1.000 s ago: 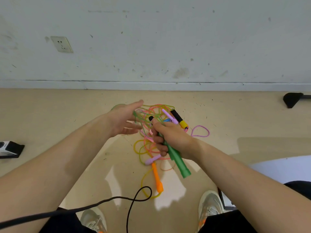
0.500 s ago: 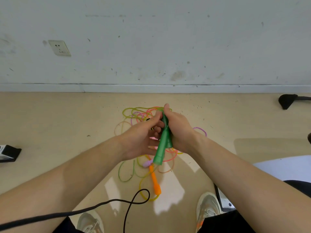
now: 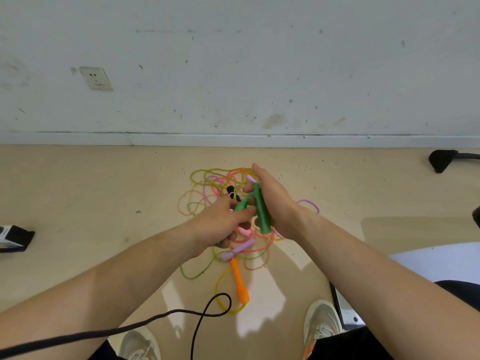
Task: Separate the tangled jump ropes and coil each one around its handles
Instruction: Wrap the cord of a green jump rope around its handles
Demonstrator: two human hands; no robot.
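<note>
An orange handle (image 3: 240, 281) and a purple handle (image 3: 237, 249) lie nearest on the floor (image 3: 104, 203). Above them the left hand (image 3: 223, 222) pinches a slanted green handle (image 3: 241, 203) in curled fingers. The right hand (image 3: 276, 201) grips an upright green handle (image 3: 261, 214). Beyond them the tangled ropes (image 3: 215, 187) sprawl on the floor.

On my feed, a white wall (image 3: 259, 74) fills the upper part of the view, scuffed and speckled with dark marks. A cream wall socket (image 3: 96, 78) sits on it at the left. A pale baseboard (image 3: 337, 140) runs along its foot, meeting a beige floor (image 3: 78, 193) with patches of glare. I see a black-and-white box (image 3: 14, 239) lying at the left edge, and a black foot-like piece (image 3: 441, 160) at the right edge near the baseboard. A black cable (image 3: 161, 315) curls in a loop across the bottom. A pale blue-white surface (image 3: 436, 263) shows at the lower right.
</note>
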